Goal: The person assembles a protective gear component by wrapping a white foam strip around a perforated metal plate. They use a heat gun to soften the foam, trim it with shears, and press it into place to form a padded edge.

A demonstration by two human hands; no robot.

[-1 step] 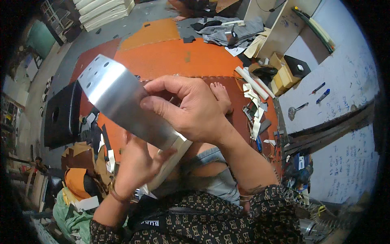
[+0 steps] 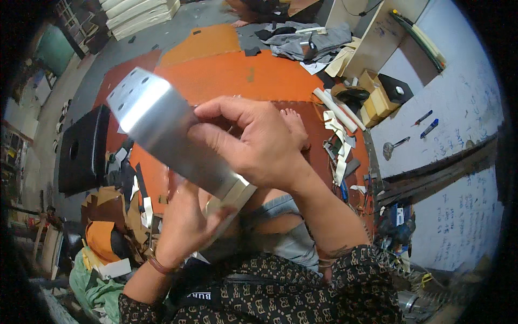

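Observation:
A bent silver metal plate [image 2: 167, 127] with several round holes at its far end is held tilted above my lap. My right hand [image 2: 259, 140] pinches its right edge between thumb and fingers. My left hand [image 2: 186, 224] grips from below at the plate's near end. Its fingers go partly out of sight behind the metal, and its thumb lies over a cream strip [image 2: 237, 193]. That strip shows along the near end of the plate; whether it is fixed there I cannot tell.
Orange matting [image 2: 237, 75] covers the floor ahead. A black padded panel [image 2: 83, 151] stands left, beside leather scraps [image 2: 110, 208]. Cream strips and white tubes [image 2: 340, 110] lie right, near a cardboard box [image 2: 372, 97]. Pens [image 2: 430, 128] rest on a white written-on board. Another person sits far off.
The metal plate has shifted slightly to the right. My left hand has moved a little, and less of the cream strip shows below it. The right hand keeps its pinch.

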